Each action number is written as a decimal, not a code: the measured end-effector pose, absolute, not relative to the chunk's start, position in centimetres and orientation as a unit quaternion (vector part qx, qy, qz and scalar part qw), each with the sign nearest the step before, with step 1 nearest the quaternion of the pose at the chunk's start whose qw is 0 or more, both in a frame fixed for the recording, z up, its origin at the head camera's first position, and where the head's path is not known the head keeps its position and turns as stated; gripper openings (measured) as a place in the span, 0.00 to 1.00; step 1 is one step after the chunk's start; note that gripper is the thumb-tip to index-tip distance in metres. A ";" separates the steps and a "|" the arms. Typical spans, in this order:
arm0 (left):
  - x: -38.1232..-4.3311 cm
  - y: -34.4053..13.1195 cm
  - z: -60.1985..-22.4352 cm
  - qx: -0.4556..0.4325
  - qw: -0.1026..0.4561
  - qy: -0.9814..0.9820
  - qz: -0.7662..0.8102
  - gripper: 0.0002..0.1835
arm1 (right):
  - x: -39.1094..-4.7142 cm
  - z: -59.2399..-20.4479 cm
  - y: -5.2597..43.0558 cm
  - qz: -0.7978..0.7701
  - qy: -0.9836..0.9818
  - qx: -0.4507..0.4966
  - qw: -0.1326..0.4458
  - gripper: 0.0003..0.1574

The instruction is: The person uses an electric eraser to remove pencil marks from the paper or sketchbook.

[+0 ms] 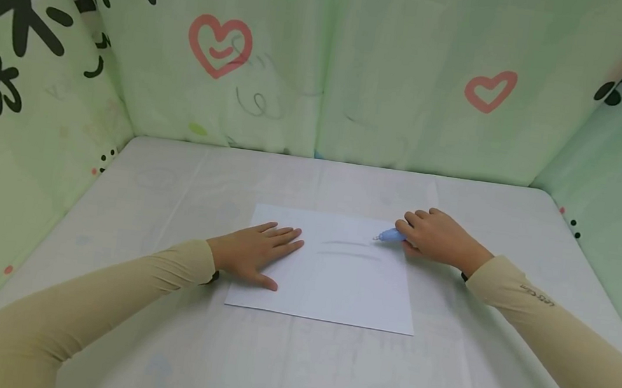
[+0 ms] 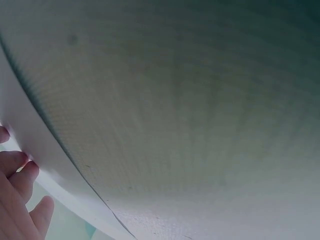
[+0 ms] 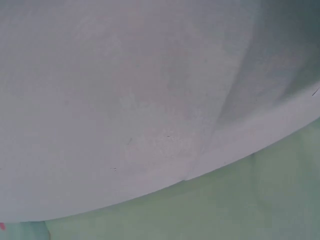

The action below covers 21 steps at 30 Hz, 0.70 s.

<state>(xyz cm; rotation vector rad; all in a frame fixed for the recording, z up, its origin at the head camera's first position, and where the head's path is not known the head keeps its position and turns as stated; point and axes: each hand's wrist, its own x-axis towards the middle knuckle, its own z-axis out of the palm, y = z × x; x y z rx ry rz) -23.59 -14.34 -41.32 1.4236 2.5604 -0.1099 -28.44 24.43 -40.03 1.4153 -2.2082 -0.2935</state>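
A white sheet of paper (image 1: 334,293) lies on the table in the head view, with two faint, nearly level grey strokes (image 1: 349,255) on its upper middle. My left hand (image 1: 255,252) rests flat on the sheet's left part, fingers straight and spread. At the sheet's upper right edge, my right hand (image 1: 434,235) grips a light blue pen (image 1: 391,236), its tip pointing left close over the paper near the strokes' right end. Fingertips (image 2: 31,171) of the left hand show at the left wrist view's lower left, against the paper. The right wrist view shows neither the right hand nor the pen.
A white cloth covers the table (image 1: 291,371). Pale green curtain walls (image 1: 397,95) with printed hearts and black lettering stand behind it and at both sides. The table's far edge also appears in the right wrist view, beside the green wall (image 3: 225,205).
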 end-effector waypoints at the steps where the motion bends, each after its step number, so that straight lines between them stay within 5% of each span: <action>1: -23.6 -14.3 -41.3 0.483 0.105 0.868 -0.037 0.50 | -28.5 -40.0 24.4 -0.106 -0.808 0.521 0.253 0.17; 12: -23.6 -14.3 -41.5 0.481 0.104 0.870 -0.038 0.49 | -28.2 -40.0 24.3 -0.119 -0.826 0.499 0.233 0.18; 21: -23.6 -14.3 -41.6 0.479 0.106 0.870 -0.038 0.50 | -27.3 -37.8 23.7 0.016 -0.947 0.316 -0.056 0.13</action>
